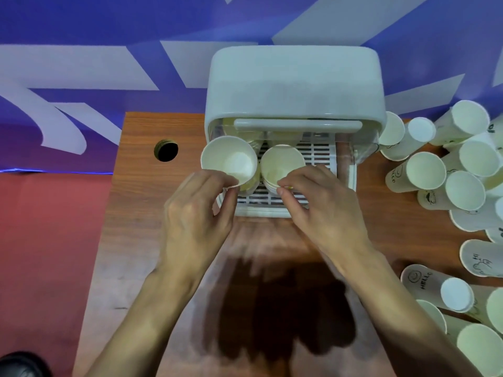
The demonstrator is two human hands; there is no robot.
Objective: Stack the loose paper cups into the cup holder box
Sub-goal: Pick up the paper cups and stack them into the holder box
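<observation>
The white cup holder box (295, 85) stands at the back of the wooden table, its front open over a slatted tray (317, 155). My left hand (196, 216) pinches the near rim of a white paper cup (230, 159) at the tray's left side. My right hand (324, 205) pinches the near rim of a second cup (281, 163), which sits on a stack of cups on the tray. More cups show dimly deeper inside the box. Both cups open upward toward me.
Several loose paper cups (460, 175) with printed drawings lie in a heap along the table's right side, down to the near right corner. A round cable hole (166, 150) sits in the table (141, 213) left of the box. The table's left edge borders red floor.
</observation>
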